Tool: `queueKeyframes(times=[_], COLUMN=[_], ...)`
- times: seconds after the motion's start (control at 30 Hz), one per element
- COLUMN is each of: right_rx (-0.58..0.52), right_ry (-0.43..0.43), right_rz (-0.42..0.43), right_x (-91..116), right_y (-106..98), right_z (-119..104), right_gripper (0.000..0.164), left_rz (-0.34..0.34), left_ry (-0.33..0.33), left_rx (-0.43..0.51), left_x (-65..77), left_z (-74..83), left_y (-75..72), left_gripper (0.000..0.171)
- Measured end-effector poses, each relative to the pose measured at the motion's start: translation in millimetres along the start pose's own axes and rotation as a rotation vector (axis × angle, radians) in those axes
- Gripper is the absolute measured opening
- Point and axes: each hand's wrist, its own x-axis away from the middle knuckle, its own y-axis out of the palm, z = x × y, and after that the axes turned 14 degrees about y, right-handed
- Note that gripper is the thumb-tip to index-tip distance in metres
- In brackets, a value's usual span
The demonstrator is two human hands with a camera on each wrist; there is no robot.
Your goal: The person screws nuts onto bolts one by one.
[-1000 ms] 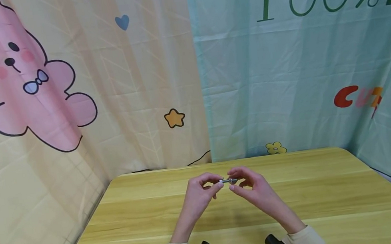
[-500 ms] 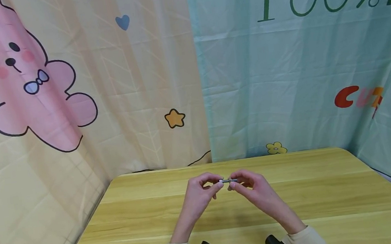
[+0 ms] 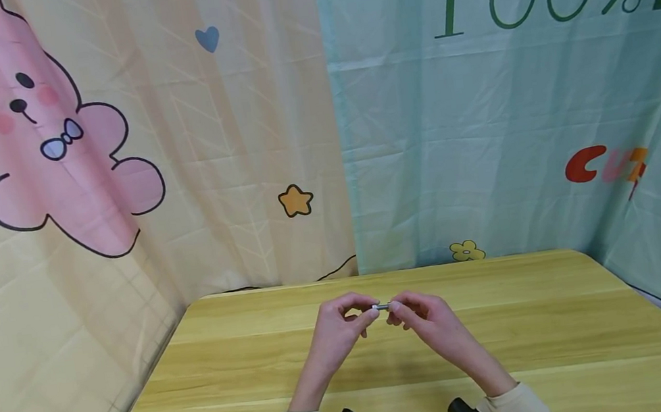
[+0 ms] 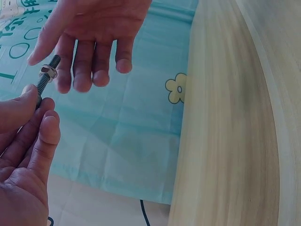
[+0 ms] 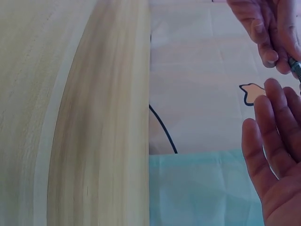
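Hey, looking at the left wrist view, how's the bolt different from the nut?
Shape: the bolt is long and thin, while the nut is short and wider.
Surface: the bolt shows thread along its shaft; the nut's outside looks smooth.
Position: the nut sits around the bolt's shaft, with bolt thread showing on both sides of it.
Hold: the left hand pinches the bolt's end, not the nut.
Both look grey and metallic.

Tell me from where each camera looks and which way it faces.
Head: on the person's head, facing forward and down at curtains and table; left hand, right hand and sleeves show.
Left wrist: on that wrist, facing its hand's work, bolt and nut; both hands show.
Right wrist: on that wrist, facing its hand's work; both hands show, partly cut off.
Both wrist views share bolt and table.
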Motion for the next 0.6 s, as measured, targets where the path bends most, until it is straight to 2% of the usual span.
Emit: queueKeyframes(times=[0.2, 0.33, 0.6], right_rx=[0.039, 0.029, 0.035], right_ry=[-0.069, -0.116, -0.096], right_rz=[0.036, 0.028, 0.024], right_x=[-1.3, -1.8, -1.1], right_y=[-0.7, -1.1, -1.3], right_z=[0.7, 1.2, 1.0], right_gripper=[0.028, 0.025, 0.016], left_rz=[0.010, 0.010, 0.010], left_ry=[0.018, 0.025, -0.003], left_rx=[-0.012, -0.020, -0.001], left_x=[0.4, 0.8, 0.0], left_z=[-6.0, -4.9, -2.2], left_y=[-0.8, -1.3, -0.2], left_gripper=[0.007, 0.008, 0.007])
